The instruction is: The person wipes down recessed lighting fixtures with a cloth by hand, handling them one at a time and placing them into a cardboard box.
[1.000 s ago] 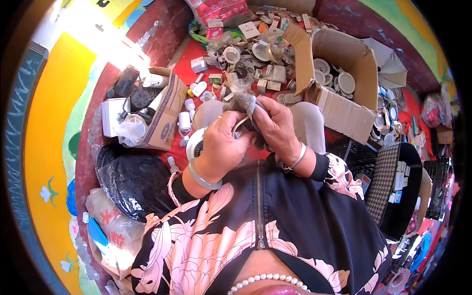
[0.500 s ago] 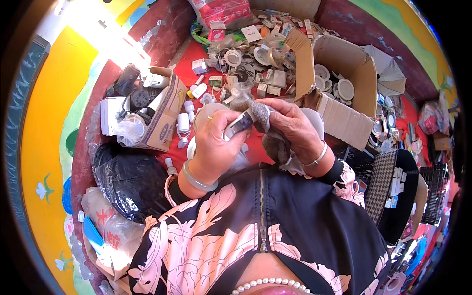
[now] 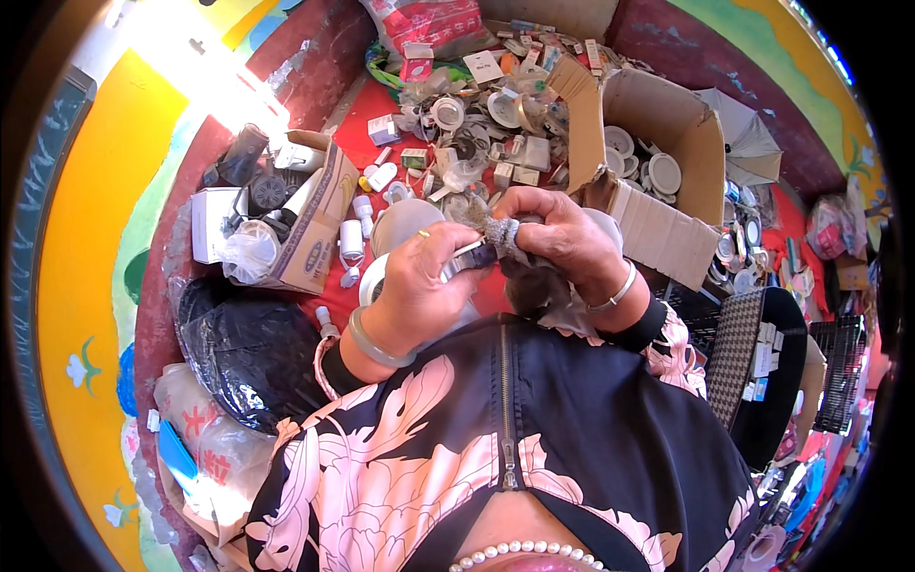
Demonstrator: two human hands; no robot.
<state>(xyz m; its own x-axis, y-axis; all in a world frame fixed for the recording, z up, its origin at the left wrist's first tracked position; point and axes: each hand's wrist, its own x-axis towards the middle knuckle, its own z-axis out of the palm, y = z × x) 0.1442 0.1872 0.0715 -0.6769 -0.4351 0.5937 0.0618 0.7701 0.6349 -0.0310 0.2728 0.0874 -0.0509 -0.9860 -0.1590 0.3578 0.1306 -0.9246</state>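
Note:
In front of my chest, my left hand [image 3: 419, 276] is closed on a small rounded fitting [image 3: 471, 258] with a pale rim and a dark side. Its exact kind is partly hidden by my fingers. My right hand [image 3: 570, 240] pinches a grey cloth [image 3: 530, 284], one bunched fold of it pressed against the fitting's edge, the rest hanging below the fingers. Beneath my left hand, at its outer side, shows part of a white ring [image 3: 374, 280]. Both hands are above my lap.
A carton of black and white lamp parts [image 3: 319, 224] stands left, a black plastic bag [image 3: 250, 348] nearer. Ahead, loose fittings and small boxes [image 3: 381, 128] cover a red cloth. Right of them, an open carton [image 3: 667, 243] holds round white lights [image 3: 664, 173].
My right fingers and the bunched cloth have shifted slightly down along the fitting's edge. The left hand has turned a little, still gripping the fitting.

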